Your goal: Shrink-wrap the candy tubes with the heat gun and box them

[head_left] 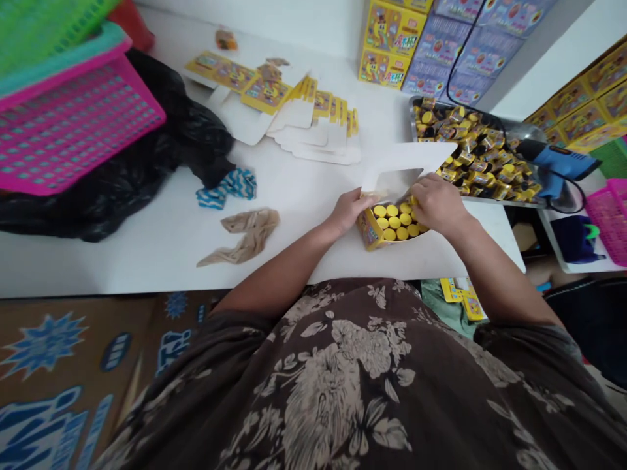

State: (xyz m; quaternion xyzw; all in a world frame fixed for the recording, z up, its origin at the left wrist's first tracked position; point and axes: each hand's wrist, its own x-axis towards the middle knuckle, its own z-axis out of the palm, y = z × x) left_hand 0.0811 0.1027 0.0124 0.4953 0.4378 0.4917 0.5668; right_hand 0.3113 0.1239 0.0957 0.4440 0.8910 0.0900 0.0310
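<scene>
A small yellow printed carton (373,236) sits near the table's front edge with its white lid flap (416,155) raised. Rows of small round tubs with yellow lids (392,222) fill much of what shows inside it. My left hand (345,213) grips the carton's left side, thumb along the rim. At the carton's right end, my right hand (437,201) has its fingers curled down on a yellow-lidded tub, which they largely hide. Beyond the right hand, a metal tray (414,121) holds a heap of loose tubs (482,160), some yellow-lidded, some showing dark ends.
Flattened cartons (313,130) lie behind on the white table (304,189). A blue heat gun (551,163) with a black cord rests at the tray's right end. Stacked boxes (392,42) stand at the back. Pink basket (73,124), black plastic bag (181,137) and brown cloth (245,235) lie left.
</scene>
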